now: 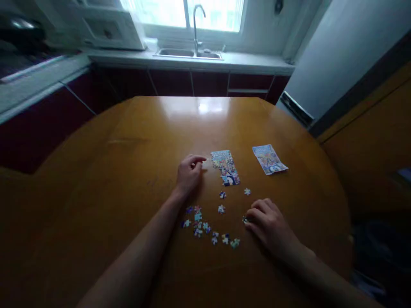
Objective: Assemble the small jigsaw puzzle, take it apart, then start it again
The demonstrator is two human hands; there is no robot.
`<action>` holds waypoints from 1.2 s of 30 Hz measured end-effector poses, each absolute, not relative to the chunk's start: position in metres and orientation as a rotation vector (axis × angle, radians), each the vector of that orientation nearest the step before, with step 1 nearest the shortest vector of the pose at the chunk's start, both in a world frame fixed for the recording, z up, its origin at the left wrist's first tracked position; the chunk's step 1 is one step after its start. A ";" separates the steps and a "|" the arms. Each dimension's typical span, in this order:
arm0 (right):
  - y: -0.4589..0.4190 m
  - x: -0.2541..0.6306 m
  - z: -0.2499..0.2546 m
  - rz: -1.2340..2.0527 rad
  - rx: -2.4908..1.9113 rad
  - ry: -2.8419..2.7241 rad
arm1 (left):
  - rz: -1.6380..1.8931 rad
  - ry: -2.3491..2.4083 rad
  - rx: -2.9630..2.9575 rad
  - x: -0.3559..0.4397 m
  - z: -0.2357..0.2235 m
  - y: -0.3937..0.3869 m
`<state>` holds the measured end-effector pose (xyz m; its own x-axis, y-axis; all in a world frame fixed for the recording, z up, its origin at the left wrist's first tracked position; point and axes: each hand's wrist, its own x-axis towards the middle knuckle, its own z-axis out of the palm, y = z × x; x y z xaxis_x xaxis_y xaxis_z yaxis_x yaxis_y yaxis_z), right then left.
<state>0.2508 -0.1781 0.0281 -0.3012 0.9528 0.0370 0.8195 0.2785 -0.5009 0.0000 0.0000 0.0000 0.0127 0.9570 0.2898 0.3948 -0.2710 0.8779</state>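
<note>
A partly joined jigsaw puzzle (224, 164) lies flat on the table, its lower left side ragged. My left hand (189, 171) rests just left of it, index finger stretched toward its edge and thumb apart, holding nothing visible. On the right, my right hand (266, 220) is low over the table, fingertips and thumb closed on a puzzle piece (245, 219) that is mostly hidden. Between the hands lie single pieces, among them a pale one (247, 191) and a dark blue and white one (222, 195). Several loose pieces (206, 227) are scattered nearer to me.
A creased picture sheet (270, 160) lies right of the puzzle on the brown wooden table (135, 128). Beyond the table's far edge runs a counter with a sink (180, 53) and tap (195, 28). A white microwave-like box (109, 30) stands at the back left.
</note>
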 end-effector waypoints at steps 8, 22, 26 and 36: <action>-0.168 0.242 0.028 0.490 -1.638 -2.228 | 1.209 1.419 1.727 0.000 0.003 0.001; -0.104 0.239 0.048 0.429 -1.486 -2.143 | 1.152 1.449 1.783 -0.004 0.004 0.004; -0.105 0.247 0.038 0.548 -1.437 -2.049 | 1.121 1.468 1.808 -0.004 0.003 0.004; -0.099 0.268 0.038 0.645 -1.649 -1.906 | 1.089 1.492 1.836 -0.003 0.008 0.002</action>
<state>0.2679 -0.0986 0.0380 -0.1114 0.9901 0.0851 0.7350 0.1398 -0.6635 -0.0035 0.0018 0.0079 0.0647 0.9648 0.2549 0.5364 -0.2490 0.8064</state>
